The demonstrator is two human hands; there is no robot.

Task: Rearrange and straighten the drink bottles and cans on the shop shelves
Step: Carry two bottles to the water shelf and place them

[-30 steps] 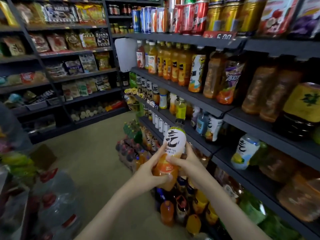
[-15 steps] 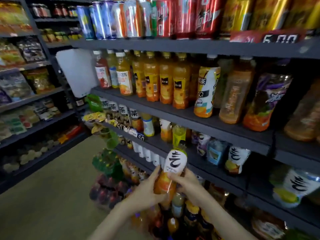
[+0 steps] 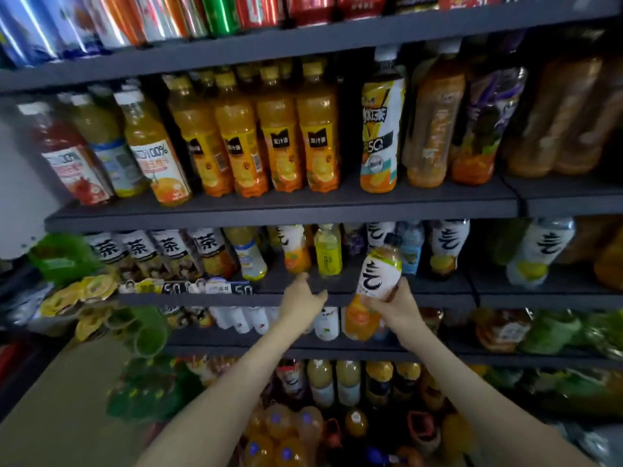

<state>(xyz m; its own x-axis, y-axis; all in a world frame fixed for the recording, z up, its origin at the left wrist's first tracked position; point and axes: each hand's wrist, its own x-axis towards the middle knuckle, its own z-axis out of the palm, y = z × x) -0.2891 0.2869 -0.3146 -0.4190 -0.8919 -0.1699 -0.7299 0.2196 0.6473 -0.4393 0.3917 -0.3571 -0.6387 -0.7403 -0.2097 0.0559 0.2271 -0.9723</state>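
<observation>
**A:** ok so where's our bottle rn?

**B:** We've got the white-label bottle [image 3: 379, 276] in our right hand [image 3: 399, 310], fingers and thumb wrapped round its lower half, just above the orange part at the base. It's out in front of the third shelf [image 3: 438, 293], not standing on anything.

**A:** which way's it pointing tho?

**B:** Long axis is close to upright. Cap's up, the top leans a bit to the right, and the base sits down-left. The big black character on the label faces us.

**A:** and our other hand?

**B:** Our left hand [image 3: 301, 299] is at the same shelf's front lip, fingers loosely curled, nothing in it. Can't tell if it's touching the lip tbh. It's just below an orange-bottomed bottle [image 3: 296, 252] and a yellow-green bottle [image 3: 327, 252], both upright on that shelf.

**A:** what else are we seeing on the shelves?

**B:** Same shelf, left side: a row of tea bottles [image 3: 141, 251] w/ white labels, and price tags [image 3: 242, 290] clipped on the edge nearby. Matching bottles [image 3: 450, 241] stand behind and to the right of ours. The shelf above [image 3: 286, 214] holds four orange juice bottles [image 3: 259, 136] side by side, upright, plus mixed juices either side. The top shelf [image 3: 303, 38] has cans [image 3: 135, 18] packed in a row. Lower shelves are blurry — mostly orange & yellow drinks.
</observation>
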